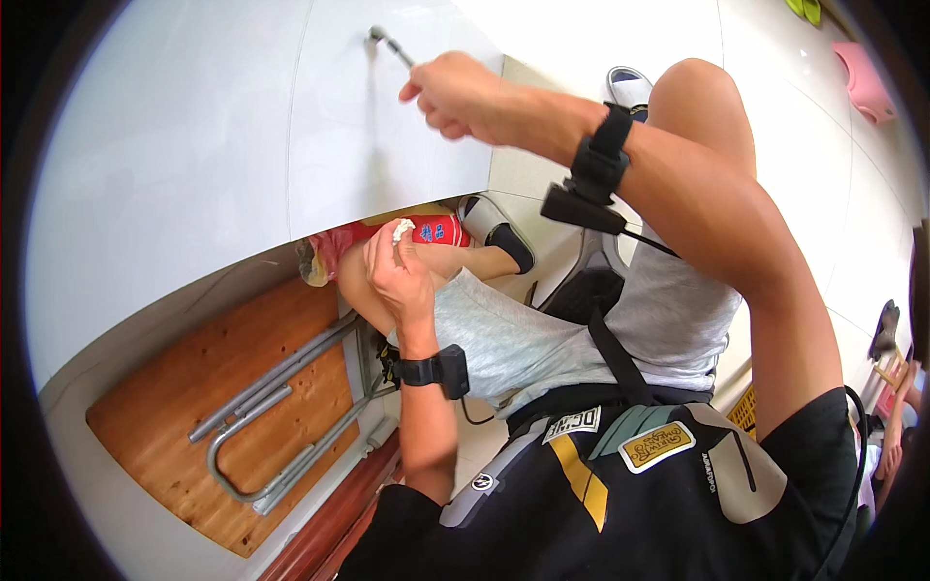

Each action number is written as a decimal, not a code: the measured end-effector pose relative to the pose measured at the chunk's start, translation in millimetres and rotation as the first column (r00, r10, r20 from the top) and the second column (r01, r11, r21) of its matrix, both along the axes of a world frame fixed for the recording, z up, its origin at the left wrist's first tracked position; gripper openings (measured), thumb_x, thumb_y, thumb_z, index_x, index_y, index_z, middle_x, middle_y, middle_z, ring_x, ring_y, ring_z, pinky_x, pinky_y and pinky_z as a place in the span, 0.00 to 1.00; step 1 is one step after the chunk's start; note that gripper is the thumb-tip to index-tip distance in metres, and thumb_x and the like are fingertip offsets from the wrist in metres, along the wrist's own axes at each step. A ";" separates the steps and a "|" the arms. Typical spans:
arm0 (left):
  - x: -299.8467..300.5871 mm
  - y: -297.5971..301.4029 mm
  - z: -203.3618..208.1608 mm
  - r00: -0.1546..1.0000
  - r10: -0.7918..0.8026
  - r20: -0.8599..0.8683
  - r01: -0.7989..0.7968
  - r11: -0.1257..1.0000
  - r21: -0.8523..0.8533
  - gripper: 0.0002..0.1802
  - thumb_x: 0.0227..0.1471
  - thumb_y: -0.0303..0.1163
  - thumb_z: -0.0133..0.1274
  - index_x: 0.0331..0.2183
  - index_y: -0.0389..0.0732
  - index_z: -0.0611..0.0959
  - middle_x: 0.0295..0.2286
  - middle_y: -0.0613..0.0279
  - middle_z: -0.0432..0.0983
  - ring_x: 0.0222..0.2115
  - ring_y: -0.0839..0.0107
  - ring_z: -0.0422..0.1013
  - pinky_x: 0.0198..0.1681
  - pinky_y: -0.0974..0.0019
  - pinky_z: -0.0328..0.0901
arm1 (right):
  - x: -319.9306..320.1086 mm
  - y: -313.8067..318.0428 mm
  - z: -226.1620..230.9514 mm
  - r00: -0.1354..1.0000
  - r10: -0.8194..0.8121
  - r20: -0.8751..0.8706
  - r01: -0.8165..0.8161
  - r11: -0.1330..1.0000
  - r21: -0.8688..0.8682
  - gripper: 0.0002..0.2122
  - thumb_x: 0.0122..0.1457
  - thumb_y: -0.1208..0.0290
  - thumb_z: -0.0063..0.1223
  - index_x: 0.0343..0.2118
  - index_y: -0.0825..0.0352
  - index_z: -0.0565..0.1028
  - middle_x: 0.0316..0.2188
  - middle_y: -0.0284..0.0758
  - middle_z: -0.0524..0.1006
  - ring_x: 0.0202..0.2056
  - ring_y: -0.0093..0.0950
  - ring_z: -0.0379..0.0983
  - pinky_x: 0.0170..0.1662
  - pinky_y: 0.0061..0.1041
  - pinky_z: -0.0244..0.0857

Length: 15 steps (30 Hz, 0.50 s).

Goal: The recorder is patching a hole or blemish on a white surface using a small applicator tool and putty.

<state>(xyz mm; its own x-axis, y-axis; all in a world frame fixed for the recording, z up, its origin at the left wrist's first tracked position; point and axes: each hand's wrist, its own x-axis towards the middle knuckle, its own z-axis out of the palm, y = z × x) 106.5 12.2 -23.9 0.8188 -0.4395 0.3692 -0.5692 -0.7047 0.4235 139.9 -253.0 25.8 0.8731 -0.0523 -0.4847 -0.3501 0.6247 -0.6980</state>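
Note:
My right hand is closed around one end of a slim grey metal bar with a dark round end. The bar lies against or just above a glossy white panel; I cannot tell whether it is fixed there. The hidden part of the bar sits inside my fist. Lower down, by my bent knee, my left hand pinches a small crumpled white wad, like tissue, between raised fingertips. Just behind that wad is a red item with blue and white print, partly covered by my hand and leg.
Under the panel's edge lies a wooden board with folded grey metal legs. A pink plastic bag is beside my knee. My slippered feet rest on pale floor tiles. Another person's arm shows at the far right.

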 end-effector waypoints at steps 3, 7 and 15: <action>2.7 -7.5 18.5 0.991 -0.126 -0.055 0.129 0.989 0.075 0.06 0.55 0.22 0.57 0.37 0.32 0.83 0.35 0.51 0.79 0.41 0.53 0.73 0.47 0.58 0.67 | 1.7 -9.6 1.9 0.998 -0.064 -0.021 0.064 0.998 0.014 0.10 0.67 0.71 0.36 0.40 0.72 0.70 0.17 0.23 0.57 0.16 0.16 0.48 0.17 0.22 0.41; 29.0 -46.0 61.2 0.917 -0.363 0.166 0.280 0.880 0.384 0.06 0.52 0.24 0.59 0.35 0.35 0.84 0.42 0.52 0.77 0.47 0.51 0.70 0.51 0.53 0.65 | -5.3 -3.7 2.5 0.995 -0.075 0.061 0.074 0.997 0.024 0.11 0.68 0.71 0.36 0.41 0.72 0.70 0.16 0.23 0.57 0.15 0.15 0.48 0.17 0.21 0.41; 120.9 -110.4 69.0 0.638 -0.580 0.506 -0.077 0.606 0.792 0.07 0.53 0.29 0.57 0.34 0.38 0.85 0.55 0.53 0.70 0.60 0.54 0.60 0.62 0.51 0.56 | 11.9 -38.9 -11.1 0.981 -0.176 0.086 0.173 0.984 0.052 0.10 0.66 0.69 0.37 0.40 0.70 0.69 0.16 0.26 0.58 0.13 0.19 0.50 0.15 0.25 0.42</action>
